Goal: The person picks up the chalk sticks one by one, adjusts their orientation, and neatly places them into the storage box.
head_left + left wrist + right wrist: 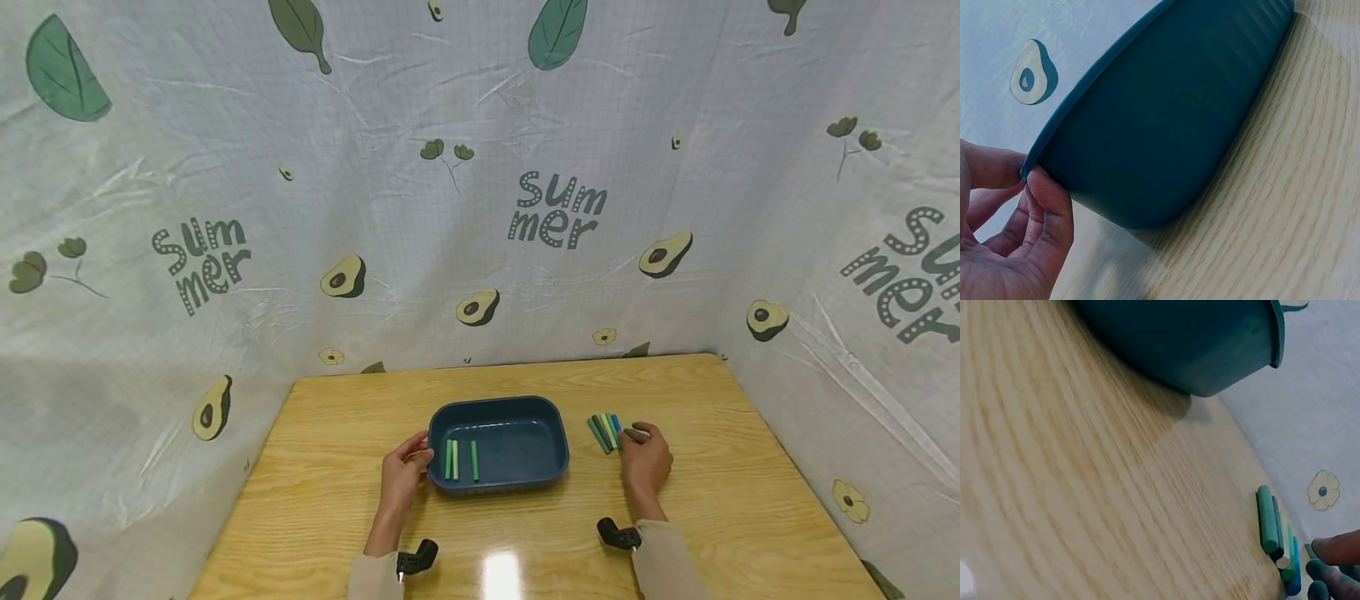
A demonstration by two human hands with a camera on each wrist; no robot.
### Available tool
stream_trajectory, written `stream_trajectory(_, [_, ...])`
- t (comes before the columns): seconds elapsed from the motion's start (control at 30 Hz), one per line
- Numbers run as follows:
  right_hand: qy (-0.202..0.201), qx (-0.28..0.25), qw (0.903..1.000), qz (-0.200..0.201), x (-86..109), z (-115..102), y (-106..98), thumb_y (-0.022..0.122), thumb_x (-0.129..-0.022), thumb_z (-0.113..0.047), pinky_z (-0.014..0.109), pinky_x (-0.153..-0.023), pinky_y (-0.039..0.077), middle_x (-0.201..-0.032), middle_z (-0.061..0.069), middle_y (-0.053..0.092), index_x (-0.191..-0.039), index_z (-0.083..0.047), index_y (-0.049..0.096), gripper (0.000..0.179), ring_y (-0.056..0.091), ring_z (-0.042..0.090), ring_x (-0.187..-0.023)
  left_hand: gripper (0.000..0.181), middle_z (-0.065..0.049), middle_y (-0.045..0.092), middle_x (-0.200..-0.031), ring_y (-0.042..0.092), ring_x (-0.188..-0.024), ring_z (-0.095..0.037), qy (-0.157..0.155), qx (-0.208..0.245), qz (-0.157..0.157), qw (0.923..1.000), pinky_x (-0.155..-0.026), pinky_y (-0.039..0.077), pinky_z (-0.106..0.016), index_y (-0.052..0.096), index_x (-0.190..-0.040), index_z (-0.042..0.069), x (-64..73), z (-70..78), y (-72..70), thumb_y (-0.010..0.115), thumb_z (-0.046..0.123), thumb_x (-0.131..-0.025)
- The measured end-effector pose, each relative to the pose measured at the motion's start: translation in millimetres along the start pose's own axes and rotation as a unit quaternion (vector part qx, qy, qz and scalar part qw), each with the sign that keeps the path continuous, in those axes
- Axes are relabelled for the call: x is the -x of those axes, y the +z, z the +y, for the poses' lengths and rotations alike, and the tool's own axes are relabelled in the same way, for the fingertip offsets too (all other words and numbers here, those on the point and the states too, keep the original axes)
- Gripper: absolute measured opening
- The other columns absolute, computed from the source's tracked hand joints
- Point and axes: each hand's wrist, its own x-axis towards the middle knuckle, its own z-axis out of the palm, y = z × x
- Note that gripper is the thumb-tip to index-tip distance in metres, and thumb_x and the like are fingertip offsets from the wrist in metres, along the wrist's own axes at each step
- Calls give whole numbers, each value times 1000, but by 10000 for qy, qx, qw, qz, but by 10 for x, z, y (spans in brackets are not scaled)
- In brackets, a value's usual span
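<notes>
Sleeves [667, 562], beige, nearest of all, well behind the fingers of both hands. At the cuffs, one black camera behind the left fingers [417, 557] and another black camera behind the right [619, 534]. Between the forearms, nearer than either set of fingers, a patch of glare [500, 577] on the wooden table [562, 542].

Left hand [401, 477]: thumb and fingers pinching the rim of the dark blue tray [517, 450] at its left end (grip clearest in the left wrist view, thumb on one side of the rim, fingertip on the other). Inside the tray, just right of those fingers, a green stick [448, 459] and a pale yellow stick [455, 459] side by side; slightly farther right, a lone green stick [474, 461].

Right hand [647, 460]: fingers bent, well apart from the tray. Impossible to tell whether gripping anything (fingertips dark, partly cut off in the right wrist view). Just left of these fingertips, five sticks [605, 432] in a slanting row on the table: green, dark green, pale yellow, green, then blue nearest the thumb.

Beyond all the fingers, the far table edge and a pale sheet [420, 217] with leaves, avocados and "summer" printed on it.
</notes>
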Motion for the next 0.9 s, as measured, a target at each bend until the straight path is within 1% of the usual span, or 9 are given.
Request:
stream_trajectory(0.13, [85,148,9999,28,-6,-7,25,69,-89,-17,52,-83,48,-107,21,72,-120,-3,64,35,68,40,-95,39,-22,56,-122,58,-86,-8,2,0,1,10000,-62,50,-24,60,-132,2,6,8,-11,60,1,-94])
stream_trajectory(0.3, [226,399,9989,41,0,-14,82,69,-88,-19,53,-79,49,-108,18,73,-119,-6,65,34,68,39,-95,39,-22,56,-122,58,-85,-8,11,12,-13,10000,-62,50,-24,60,-132,2,7,12,-22,60,1,-94])
stream_trajectory(0.57, [276,711,9968,217,8,-3,169,68,-87,-18,55,-75,48,-106,17,73,-114,-7,66,29,68,41,-94,38,-21,56,-121,58,-85,-7,19,23,-13,10000,-62,50,-24,60,-132,1,21,19,-40,60,1,-93])
stream_trajectory(0.67, [276,692,9970,226,9,-6,179,67,-87,-16,55,-75,48,-106,18,73,-114,-7,65,29,66,43,-94,38,-20,56,-120,58,-85,-7,28,71,0,10000,-61,50,-24,60,-131,1,22,18,-40,61,1,-93])
stream_trajectory(0.8, [219,608,9976,257,17,-1,171,66,-87,-13,56,-75,47,-106,21,71,-114,-4,65,28,65,43,-93,38,-18,57,-117,58,-85,-8,19,64,-60,10000,-61,50,-25,60,-131,1,27,5,-28,62,2,-93])
stream_trajectory(0.9, [185,557,9978,309,21,5,175,65,-87,-11,55,-76,46,-106,21,71,-113,-3,65,27,65,43,-93,38,-16,57,-115,58,-86,-9,13,-14,-77,10000,-62,50,-25,61,-131,1,27,10,-25,62,3,-93])
